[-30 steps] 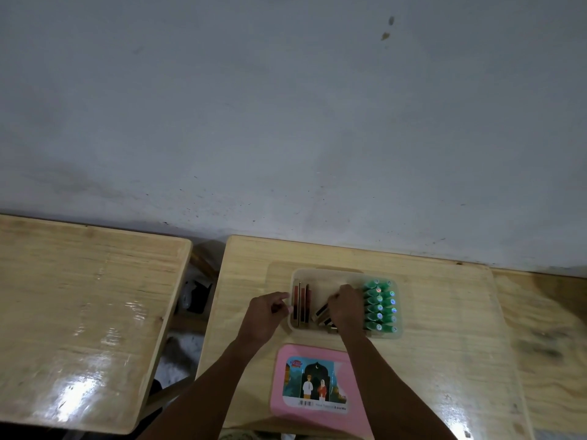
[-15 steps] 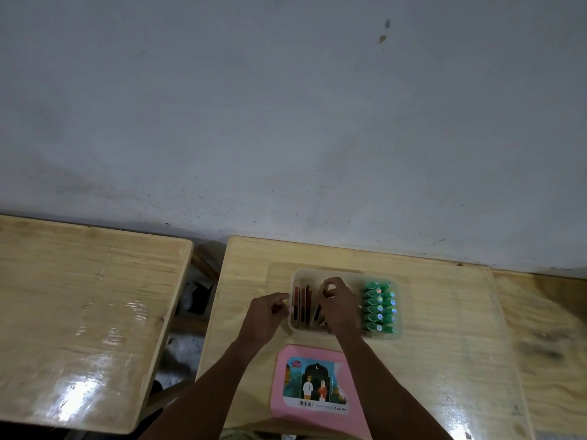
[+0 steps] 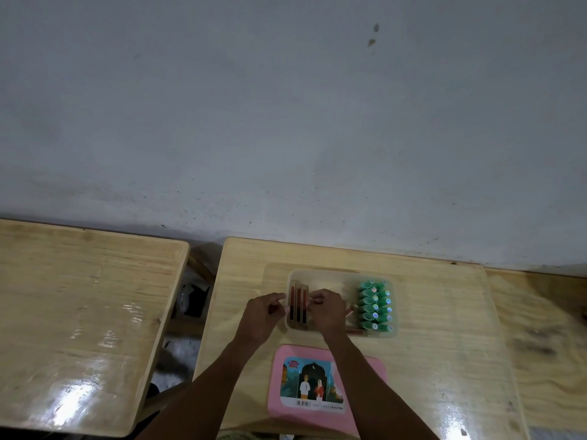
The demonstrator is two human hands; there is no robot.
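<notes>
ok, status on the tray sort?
left hand at tray rim. right hand over red tubes, grip hidden. green bottles packed right. pink lid in front, not blocking.

Single head view: above desk (image 3: 444, 312), facing forward-down, near; wall (image 3: 286, 106) at 12, left hand (image 3: 260, 315), right hand (image 3: 327, 312) at 6.

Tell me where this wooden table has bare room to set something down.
Free: right of the clear plastic tray and pink rectangular lid; behind the tray. Crowded: inside it, among red tubes, green-capped tubes, left hand, right hand.

Tubes (image 3: 298, 304) left in tray (image 3: 324, 272), bottles (image 3: 374, 304) right, lid (image 3: 365, 369) before.
</notes>
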